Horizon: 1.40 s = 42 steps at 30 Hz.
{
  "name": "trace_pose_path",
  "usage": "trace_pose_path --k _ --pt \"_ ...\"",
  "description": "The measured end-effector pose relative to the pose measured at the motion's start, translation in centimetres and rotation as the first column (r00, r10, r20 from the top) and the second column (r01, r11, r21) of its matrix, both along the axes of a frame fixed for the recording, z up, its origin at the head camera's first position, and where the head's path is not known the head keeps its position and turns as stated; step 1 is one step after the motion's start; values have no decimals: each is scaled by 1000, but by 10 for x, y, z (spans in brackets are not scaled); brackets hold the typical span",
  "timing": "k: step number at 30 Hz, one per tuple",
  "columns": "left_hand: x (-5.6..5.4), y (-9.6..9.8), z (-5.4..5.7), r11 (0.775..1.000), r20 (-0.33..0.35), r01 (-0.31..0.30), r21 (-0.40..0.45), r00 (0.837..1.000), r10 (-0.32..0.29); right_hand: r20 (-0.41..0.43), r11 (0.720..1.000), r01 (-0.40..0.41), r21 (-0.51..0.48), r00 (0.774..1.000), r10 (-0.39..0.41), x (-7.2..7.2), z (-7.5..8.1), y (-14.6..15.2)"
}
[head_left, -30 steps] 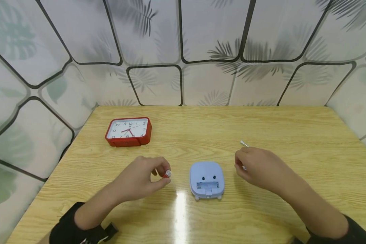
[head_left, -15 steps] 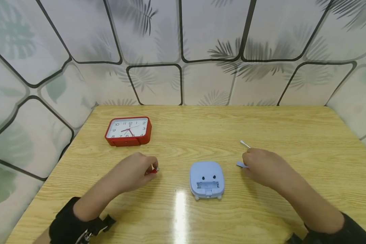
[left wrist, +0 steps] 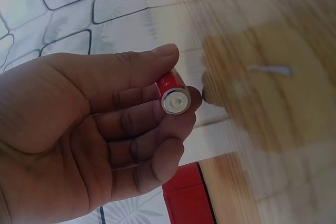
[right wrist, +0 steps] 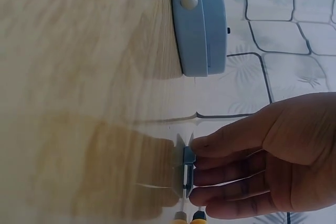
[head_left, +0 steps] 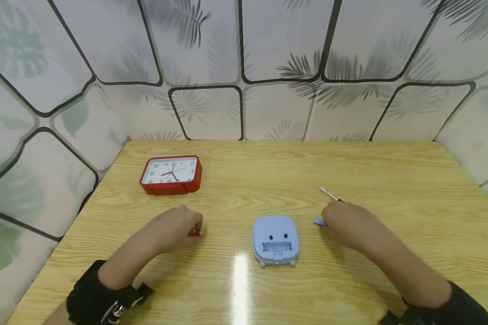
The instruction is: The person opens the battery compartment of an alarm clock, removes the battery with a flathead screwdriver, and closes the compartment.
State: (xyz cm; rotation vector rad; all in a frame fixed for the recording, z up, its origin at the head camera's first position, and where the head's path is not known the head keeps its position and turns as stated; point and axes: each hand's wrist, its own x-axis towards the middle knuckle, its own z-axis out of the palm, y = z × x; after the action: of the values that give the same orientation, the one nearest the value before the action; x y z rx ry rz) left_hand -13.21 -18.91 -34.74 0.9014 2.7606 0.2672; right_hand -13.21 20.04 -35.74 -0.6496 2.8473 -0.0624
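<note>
My left hand [head_left: 166,232] pinches a red battery [left wrist: 169,84] between thumb and fingers, low over the table left of centre. One flat end of that battery faces the left wrist camera. At the right, my right hand [head_left: 351,228] is down at the tabletop, with thumb and fingertips at a small light blue plastic cover [right wrist: 189,156]; its grip looks like a pinch. Between the hands sits a light blue square device [head_left: 275,228] with small feet, two dark round spots and an uncovered battery compartment [head_left: 277,247].
A red-framed clock [head_left: 171,175] lies at the back left of the wooden table [head_left: 268,180]. Just beyond my right hand lies a screwdriver [head_left: 328,193], mostly hidden; the right wrist view shows two yellow-and-black handles [right wrist: 181,217]. Patterned fabric [head_left: 276,113] borders the table behind.
My left hand has moved left and slightly down with the battery, away from the device. My right hand has shifted slightly right, and the blue cover now shows beside its fingers.
</note>
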Motion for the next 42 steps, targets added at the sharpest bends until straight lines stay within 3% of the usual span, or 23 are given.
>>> trace_pose_path --k 6,15,26,30,34,39,42 --pt "-1 -1 -1 1000 39 7 3 999 -7 -24 1000 -29 7 999 29 4 -1 -3" --pt "-1 1 -3 1000 105 -3 -17 995 5 -172 990 -143 1 975 141 9 -3 -7" --pt "1 3 -4 997 163 -57 -45 985 63 -231 967 -227 -117 953 196 13 6 -10" --pt "1 3 -4 997 165 -61 -44 984 68 -299 939 -297 -174 924 237 16 10 -13" --pt "1 2 -5 997 163 -61 -41 984 67 -389 891 -380 -248 881 268 20 12 -17" --pt "0 1 -4 998 149 -56 -31 987 60 -497 805 -506 -311 808 316 22 10 -23" --pt "0 2 -3 998 142 -52 -31 988 56 -551 768 -557 -316 767 329 24 8 -27"
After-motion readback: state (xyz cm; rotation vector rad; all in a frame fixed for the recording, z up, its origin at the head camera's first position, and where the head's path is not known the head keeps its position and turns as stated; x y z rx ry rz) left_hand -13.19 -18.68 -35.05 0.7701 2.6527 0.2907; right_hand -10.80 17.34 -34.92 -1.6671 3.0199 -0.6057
